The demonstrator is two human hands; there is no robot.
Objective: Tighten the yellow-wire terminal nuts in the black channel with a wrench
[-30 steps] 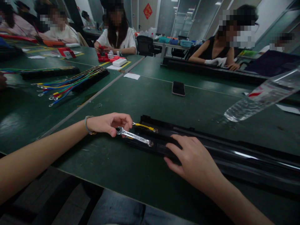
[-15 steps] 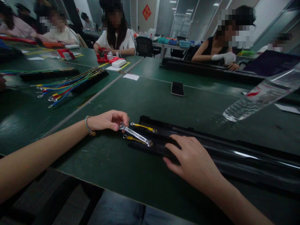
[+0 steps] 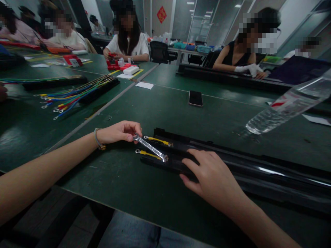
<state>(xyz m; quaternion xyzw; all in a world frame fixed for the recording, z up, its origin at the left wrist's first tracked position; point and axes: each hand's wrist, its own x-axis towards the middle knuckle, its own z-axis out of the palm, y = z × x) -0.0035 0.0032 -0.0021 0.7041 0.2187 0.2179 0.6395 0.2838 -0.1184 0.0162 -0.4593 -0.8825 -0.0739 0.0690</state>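
Observation:
My left hand [image 3: 121, 131] pinches one end of a silver wrench [image 3: 151, 148]. The wrench's other end sits at a nut on the near side of a long black rail-like housing [image 3: 232, 156]. Two short yellow wires [image 3: 157, 140] with ring terminals stick out past the housing's left end, one on the far side and one partly under the wrench. My right hand [image 3: 208, 172] rests on the housing to the right of the wrench, fingers spread and holding nothing.
A clear water bottle [image 3: 279, 106] is at the right behind the housing. A phone [image 3: 196, 98] lies on the green table [image 3: 165, 103], near a white paper [image 3: 144, 85]. Bundled coloured cables [image 3: 74, 94] lie at the left. Several people sit across the table.
The wrench end in my left hand has shifted very slightly; its other end stays at the nut. My right hand has not visibly moved. A co-worker's gloved hand at the far right has shifted slightly.

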